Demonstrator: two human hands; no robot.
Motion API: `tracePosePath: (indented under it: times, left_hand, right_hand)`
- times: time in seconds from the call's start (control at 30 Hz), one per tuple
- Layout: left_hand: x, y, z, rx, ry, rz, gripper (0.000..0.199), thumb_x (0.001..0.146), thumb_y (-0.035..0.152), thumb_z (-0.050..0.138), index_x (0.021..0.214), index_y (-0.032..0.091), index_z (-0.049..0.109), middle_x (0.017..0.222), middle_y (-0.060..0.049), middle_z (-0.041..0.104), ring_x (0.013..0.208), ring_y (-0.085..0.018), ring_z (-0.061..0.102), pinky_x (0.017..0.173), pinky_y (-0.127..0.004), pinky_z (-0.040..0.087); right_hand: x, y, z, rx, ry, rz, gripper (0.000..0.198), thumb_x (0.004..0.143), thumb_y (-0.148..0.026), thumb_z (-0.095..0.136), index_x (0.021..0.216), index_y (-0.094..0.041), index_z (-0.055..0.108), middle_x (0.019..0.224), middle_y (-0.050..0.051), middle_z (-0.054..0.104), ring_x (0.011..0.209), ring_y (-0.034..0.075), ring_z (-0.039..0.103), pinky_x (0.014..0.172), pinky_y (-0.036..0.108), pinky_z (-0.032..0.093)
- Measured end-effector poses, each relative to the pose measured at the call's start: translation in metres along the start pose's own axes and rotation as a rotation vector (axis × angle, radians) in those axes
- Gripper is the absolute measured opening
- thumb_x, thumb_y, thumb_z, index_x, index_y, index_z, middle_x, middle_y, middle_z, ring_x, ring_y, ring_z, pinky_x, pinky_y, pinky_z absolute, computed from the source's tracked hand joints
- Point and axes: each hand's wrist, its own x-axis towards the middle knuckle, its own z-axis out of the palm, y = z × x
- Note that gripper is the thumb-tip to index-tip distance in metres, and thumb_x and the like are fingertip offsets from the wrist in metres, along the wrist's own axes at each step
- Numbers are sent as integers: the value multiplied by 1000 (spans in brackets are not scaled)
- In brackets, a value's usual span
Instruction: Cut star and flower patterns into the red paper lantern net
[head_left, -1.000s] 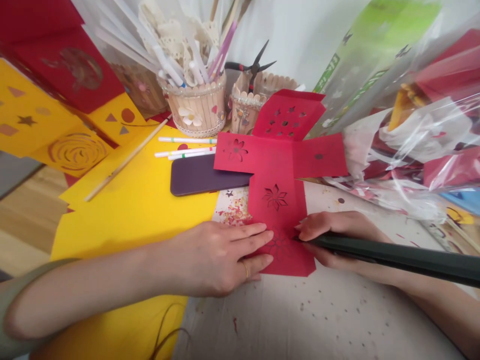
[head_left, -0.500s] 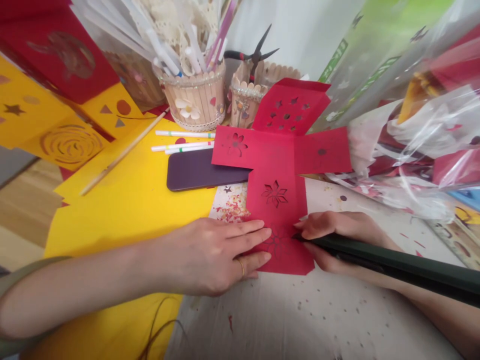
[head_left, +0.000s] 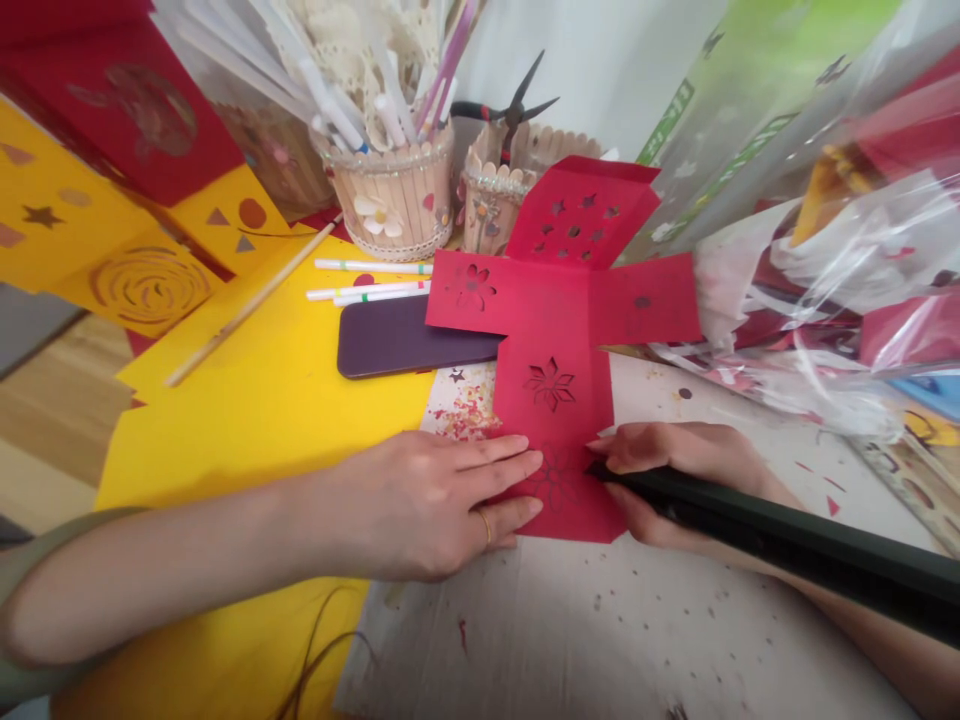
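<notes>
A red paper box cut-out (head_left: 551, 310) lies unfolded in a cross shape, with flower and star shapes cut through several panels. On its lowest panel is a flower outline (head_left: 551, 478). My left hand (head_left: 450, 500), a ring on one finger, rests with fingers stretched flat on the left side of that panel. In my right hand (head_left: 667, 460), pinched between thumb and fingers, is a long dark pen-like tool (head_left: 750, 520). Its black tip meets the red paper just right of the flower outline; whether it has a blade cannot be made out.
A purple phone-like slab (head_left: 412, 340) lies partly under the red paper. Behind stand a stick-built pot (head_left: 390, 190) of pens and a smaller pot (head_left: 487, 205) with pliers (head_left: 514, 110). Yellow paper (head_left: 262, 440) and a thin wooden stick (head_left: 255, 300) are left; plastic-wrapped scraps (head_left: 847, 290) lie right.
Both hands stay in nearly the same places. The dark tool's tip sits slightly higher on the panel, and its rear end has dipped a little. The whole view has shifted slightly.
</notes>
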Motion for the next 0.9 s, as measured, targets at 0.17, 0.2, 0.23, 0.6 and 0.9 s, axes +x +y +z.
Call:
tracePosePath:
  times: [0.17, 0.2, 0.23, 0.6, 0.9]
  left_hand:
    - [1, 3, 0, 63, -5, 13, 20, 93, 24, 52, 102, 17, 68, 113, -9, 66, 103, -21, 65, 75, -27, 58]
    - [2, 6, -1, 81, 6, 10, 21, 93, 24, 51, 101, 15, 68, 112, -10, 67, 101, -21, 66, 75, -28, 58]
    - [4, 10, -1, 97, 21, 4, 22, 94, 23, 49, 99, 14, 68, 110, -11, 68, 99, -22, 67, 75, -30, 58]
    - [13, 40, 3, -61, 33, 101, 26, 90, 12, 41, 96, 12, 67, 101, -12, 70, 93, -23, 68, 63, -30, 58]
    - [13, 13, -7, 201, 49, 207, 30, 85, 9, 41, 96, 7, 69, 94, -16, 72, 82, -25, 70, 68, -35, 57]
  right_hand:
    - [-3, 1, 1, 2, -3, 27, 22, 75, -11, 62, 84, -28, 51, 70, -3, 66, 61, 14, 66, 50, 23, 52]
    - [-3, 0, 1, 8, 7, 39, 21, 75, -11, 62, 83, -28, 52, 71, -4, 66, 62, 14, 67, 51, 23, 52]
    - [-3, -2, 1, 14, 14, 55, 20, 75, -12, 62, 83, -27, 52, 71, -4, 66, 64, 14, 67, 52, 23, 52]
    - [4, -30, -8, 118, -56, 368, 7, 84, -21, 56, 85, -28, 55, 78, -2, 65, 64, 15, 61, 54, 26, 48]
    - [8, -31, -8, -64, -41, 212, 11, 80, -14, 54, 81, -25, 55, 71, -3, 62, 61, 14, 56, 65, 30, 44]
